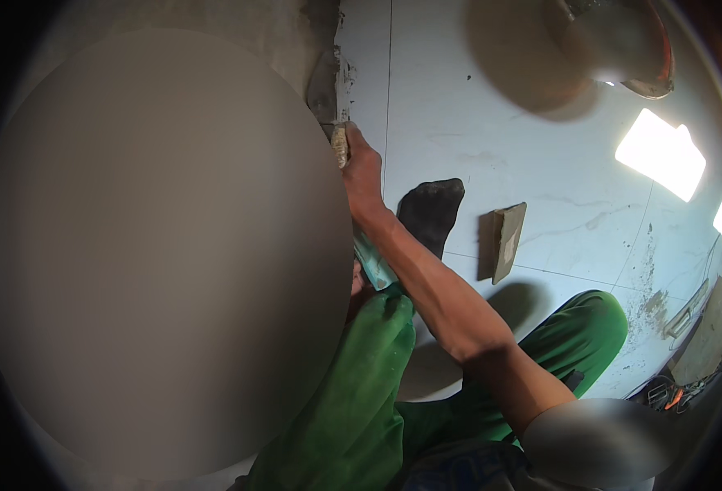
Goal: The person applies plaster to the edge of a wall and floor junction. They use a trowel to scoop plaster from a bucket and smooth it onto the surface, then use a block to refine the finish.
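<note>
My right hand (pixel 364 172), on the arm reaching up from the lower right, is closed round a rough pale tan piece (pixel 339 146) at the ragged left edge of the light tiles (pixel 426 98). A teal object (pixel 374 260) lies under my right forearm. A sliver of skin (pixel 357 278) beside it may be my left hand or a foot; I cannot tell which, as a large blur covers the left half. My green-clad legs (pixel 590 335) are bent below.
A dark flat piece (pixel 433 204) and a small tan board (pixel 508 241) lie right of my arm. A partly blurred object with a red rim (pixel 659 65) is at upper right. At lower right are a leaning board (pixel 706 331), a metal-handled tool (pixel 680 319) and cables with orange-handled tools (pixel 673 397).
</note>
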Tool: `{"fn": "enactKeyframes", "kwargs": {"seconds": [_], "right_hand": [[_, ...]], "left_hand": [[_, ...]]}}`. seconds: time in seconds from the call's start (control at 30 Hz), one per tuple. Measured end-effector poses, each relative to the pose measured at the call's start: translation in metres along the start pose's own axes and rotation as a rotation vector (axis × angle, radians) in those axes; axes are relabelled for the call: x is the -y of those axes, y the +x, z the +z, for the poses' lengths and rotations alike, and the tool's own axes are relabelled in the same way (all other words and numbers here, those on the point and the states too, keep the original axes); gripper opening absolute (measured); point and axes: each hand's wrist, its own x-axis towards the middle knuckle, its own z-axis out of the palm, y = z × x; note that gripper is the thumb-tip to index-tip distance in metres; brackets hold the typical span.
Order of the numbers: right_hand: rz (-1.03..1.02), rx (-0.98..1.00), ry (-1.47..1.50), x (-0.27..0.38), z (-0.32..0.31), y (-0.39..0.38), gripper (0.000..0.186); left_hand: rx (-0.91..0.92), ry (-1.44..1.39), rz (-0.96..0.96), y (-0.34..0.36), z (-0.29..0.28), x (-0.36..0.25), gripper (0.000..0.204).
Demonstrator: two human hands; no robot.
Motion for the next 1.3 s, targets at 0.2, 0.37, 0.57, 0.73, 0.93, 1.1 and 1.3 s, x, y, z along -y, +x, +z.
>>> {"fn": "enactKeyframes", "kwargs": {"seconds": [0.2,0.37,0.57,0.73,0.93,1.1,1.3], "right_hand": [[-0.242,-0.029,-0.017,0.005,-0.021,-0.046,0.049],[0.077,-0.009,0.001,-0.008,-0.013,-0.027,0.045],[-0.103,0.012,0.159,0.023,-0.025,0.003,0.036],[-0.056,-0.026,0.094,0.023,-0.019,0.024,0.030],[-0.067,-0.011,0.042,0.020,-0.008,0.065,0.026],[-0.312,-0.088,0.116,0.055,-0.025,0.048,0.024],[-0.129,0.170,-0.003,0.056,-0.042,0.026,0.037]], "left_hand": [[0.027,0.036,0.004,0.002,-0.008,0.001,0.058],[0.095,0.140,0.027,0.002,-0.020,0.008,0.056],[0.095,0.370,0.046,-0.006,-0.002,0.004,0.057],[0.068,0.474,0.069,-0.009,-0.008,0.001,0.057],[-0.077,0.200,0.077,-0.008,-0.004,0.012,0.053],[-0.034,0.483,-0.011,-0.009,-0.013,0.000,0.046],[-0.183,0.472,0.075,0.015,-0.018,0.012,0.041]]}}
